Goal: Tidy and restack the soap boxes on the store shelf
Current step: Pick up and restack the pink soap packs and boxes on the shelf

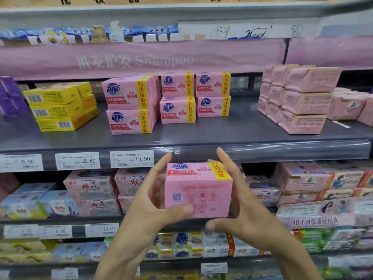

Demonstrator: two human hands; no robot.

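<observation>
Item: pink soap box point(198, 190), held between both hands just below the front edge of the grey shelf point(201, 136), which carries matching stacked boxes point(177, 98).
Grip: left hand point(149, 199) has its thumb on the front face and fingers up the left side; right hand point(242, 199) has fingers upright along the right side and thumb beneath.

A grey shelf point(201, 136) is loaded with goods. At its left end a purple pack point(10, 98) is set, and beside it yellow boxes point(58, 107) are stacked three high. In the middle, pink soap boxes point(131, 104) are stacked two high in three piles. To the right, pale pink wrapped packs point(300, 102) are piled three high. Price labels point(132, 158) are fixed along the front edge.
</observation>
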